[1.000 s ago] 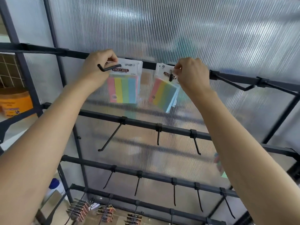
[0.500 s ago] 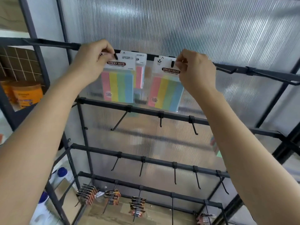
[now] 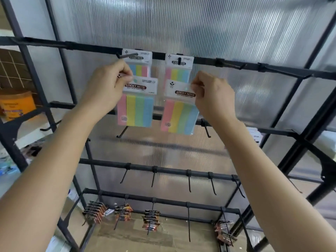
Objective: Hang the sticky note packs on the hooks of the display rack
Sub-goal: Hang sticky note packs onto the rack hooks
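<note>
Pastel stripes of pink, yellow, green and blue on four sticky note packs, all near the top of a black metal display rack (image 3: 298, 139). Seen from head height, past two bare forearms reaching forward.

Left hand (image 3: 107, 90): fingers curled, thumb and fingertips pinching the upper left corner of the left held pack (image 3: 139, 110). Pack upright, white header card printed "STICKY NOTE", held in front of the rack just below the top rail (image 3: 87, 46), not yet on a hook.

Right hand (image 3: 213, 96): fingers curled, pinching the right edge of the header of the right held pack (image 3: 180, 115). Pack slightly tilted, just beside the left one, likewise not yet on a hook.

Above and behind these, two more packs already hanging from the top rail. Left hung pack (image 3: 139, 60) on the left hook (image 3: 127, 55), with the hook tip sticking out past the card's left edge. Right hung pack (image 3: 179, 69) on the right hook (image 3: 179, 60), directly above the right held pack. Lower parts of both hidden behind the held packs.

Behind the rack, a ribbed translucent panel (image 3: 190, 22). Lower down, a rail of thin black lower hooks (image 3: 189, 180), then a bottom rail carrying small orange-and-black carded packets (image 3: 151, 219). At far left, an orange tub (image 3: 17, 103) on a shelf. Brown cardboard (image 3: 145, 239) on the floor beneath.
</note>
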`<state>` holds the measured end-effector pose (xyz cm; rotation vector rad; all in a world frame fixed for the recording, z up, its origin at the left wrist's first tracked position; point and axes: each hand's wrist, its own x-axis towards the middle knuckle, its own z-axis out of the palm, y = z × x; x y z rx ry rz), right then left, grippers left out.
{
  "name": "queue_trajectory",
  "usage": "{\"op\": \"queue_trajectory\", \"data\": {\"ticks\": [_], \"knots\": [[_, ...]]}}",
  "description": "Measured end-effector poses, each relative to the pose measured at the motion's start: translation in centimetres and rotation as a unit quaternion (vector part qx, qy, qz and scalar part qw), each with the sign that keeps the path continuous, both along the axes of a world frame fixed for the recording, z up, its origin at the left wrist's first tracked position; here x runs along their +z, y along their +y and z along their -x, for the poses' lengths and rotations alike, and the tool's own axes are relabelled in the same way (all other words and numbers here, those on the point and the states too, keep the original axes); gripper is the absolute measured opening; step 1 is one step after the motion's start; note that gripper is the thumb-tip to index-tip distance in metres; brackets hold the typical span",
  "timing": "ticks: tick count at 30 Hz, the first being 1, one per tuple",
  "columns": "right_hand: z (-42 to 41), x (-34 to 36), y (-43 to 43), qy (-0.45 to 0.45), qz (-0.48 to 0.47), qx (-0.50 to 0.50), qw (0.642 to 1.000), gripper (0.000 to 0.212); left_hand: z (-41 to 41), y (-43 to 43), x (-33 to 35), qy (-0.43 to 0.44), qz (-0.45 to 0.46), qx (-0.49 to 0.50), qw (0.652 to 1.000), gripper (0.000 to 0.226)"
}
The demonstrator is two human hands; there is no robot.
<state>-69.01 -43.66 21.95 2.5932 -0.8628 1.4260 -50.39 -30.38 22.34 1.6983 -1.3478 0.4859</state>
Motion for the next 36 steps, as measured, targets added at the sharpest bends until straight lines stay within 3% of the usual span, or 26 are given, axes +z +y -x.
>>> {"op": "queue_trajectory", "data": {"ticks": [8, 16, 23, 36], "knots": [[6.9, -7.6, -1.1, -0.041, 0.028, -0.014, 0.999, 0.010, 5.8, -3.3, -8.1, 0.003, -0.012, -0.096, 0.995, 0.005], [18.1, -13.7, -2.4, -0.015, -0.027, -0.121, 0.992, 0.019, 13.6, -8.8, -13.6, 0.022, -0.115, -0.183, 0.976, 0.007], [30.0, -16.4, -3.4, 0.007, -0.071, -0.214, 0.974, 0.015, 24.9, -13.1, -15.3, 0.019, -0.131, -0.250, 0.959, 0.006], [53.0, -17.7, -8.2, -0.006, -0.084, -0.249, 0.965, 0.018, 48.2, -20.1, -17.3, 0.031, -0.125, -0.305, 0.944, 0.007]]}}
